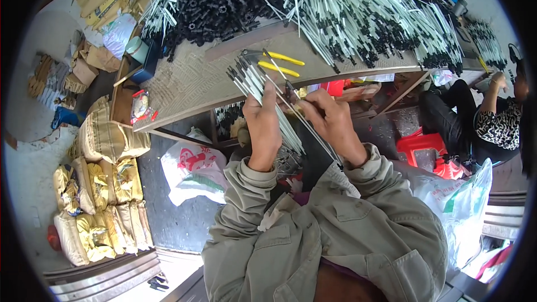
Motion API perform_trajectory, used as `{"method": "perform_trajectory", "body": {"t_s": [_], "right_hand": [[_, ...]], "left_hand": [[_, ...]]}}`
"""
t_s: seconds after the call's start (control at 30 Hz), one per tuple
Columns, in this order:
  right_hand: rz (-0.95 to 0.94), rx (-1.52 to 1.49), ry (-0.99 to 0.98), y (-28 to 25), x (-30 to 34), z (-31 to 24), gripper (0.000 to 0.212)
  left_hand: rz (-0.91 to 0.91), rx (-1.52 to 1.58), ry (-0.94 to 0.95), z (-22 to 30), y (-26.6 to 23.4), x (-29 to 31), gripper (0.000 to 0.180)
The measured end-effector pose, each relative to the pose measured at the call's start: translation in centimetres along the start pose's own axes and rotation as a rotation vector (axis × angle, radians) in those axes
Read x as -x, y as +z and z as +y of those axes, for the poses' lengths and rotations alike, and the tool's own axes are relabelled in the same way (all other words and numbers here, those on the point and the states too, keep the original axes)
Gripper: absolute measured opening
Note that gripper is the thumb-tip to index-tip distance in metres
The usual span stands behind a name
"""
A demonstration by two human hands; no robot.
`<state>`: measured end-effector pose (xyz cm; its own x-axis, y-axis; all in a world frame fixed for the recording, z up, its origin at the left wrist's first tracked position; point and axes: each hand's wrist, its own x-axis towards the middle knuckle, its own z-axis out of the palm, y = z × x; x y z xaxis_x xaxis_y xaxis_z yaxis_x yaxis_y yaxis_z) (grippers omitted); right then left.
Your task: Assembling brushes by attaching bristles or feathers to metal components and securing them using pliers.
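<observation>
My left hand (263,126) is closed round a bundle of thin white rods with dark tips (245,83), which slants from the table's edge down toward my lap. Close beside it, my right hand (331,122) has its fingers and thumb pinched together at a longer thin rod (314,128) with a dark upper part. Which part of that rod the right fingertips grip is partly hidden. Just beyond the hands, yellow-handled pliers (282,70) lie on the table (193,81), handles pointing right.
Heaps of black tubular parts (224,3) and white rods (358,17) cover the table's far side. A dark blue box (146,61) stands at its left end. Stacked sacks (103,207) and a white bag (193,170) are left; a red stool (419,148) and another person (498,114) are right.
</observation>
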<state>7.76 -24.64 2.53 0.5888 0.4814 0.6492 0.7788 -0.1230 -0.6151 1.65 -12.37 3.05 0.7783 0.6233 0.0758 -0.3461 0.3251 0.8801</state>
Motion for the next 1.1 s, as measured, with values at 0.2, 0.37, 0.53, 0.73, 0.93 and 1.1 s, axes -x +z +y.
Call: {"method": "perform_trajectory", "body": {"t_s": [0.2,0.37,0.53,0.73,0.93,1.1], "right_hand": [[0.029,-0.219,0.05,2.0,0.0,-0.1,0.009],[-0.108,-0.467,0.263,2.1,-0.5,0.6,0.019],[0.015,-0.283,-0.116,-0.2,-2.8,-2.3,0.021],[-0.114,-0.333,-0.178,1.2,-3.6,-3.0,0.016],[-0.22,-0.424,-0.089,1.4,-3.0,-2.1,0.011],[-0.339,-0.657,-0.028,1.5,-2.7,-0.1,0.016]], "left_hand": [[0.007,0.081,0.031,0.0,-0.2,1.6,0.015],[-0.054,0.368,-0.077,1.1,-1.5,1.9,0.019],[-0.154,0.272,-0.16,2.5,-1.5,3.2,0.023],[-0.174,0.016,-0.102,2.1,-2.2,3.9,0.017],[-0.215,-0.177,-0.078,1.8,-3.1,4.0,0.016],[-0.233,-0.295,-0.105,1.8,-3.5,4.7,0.015]]}}
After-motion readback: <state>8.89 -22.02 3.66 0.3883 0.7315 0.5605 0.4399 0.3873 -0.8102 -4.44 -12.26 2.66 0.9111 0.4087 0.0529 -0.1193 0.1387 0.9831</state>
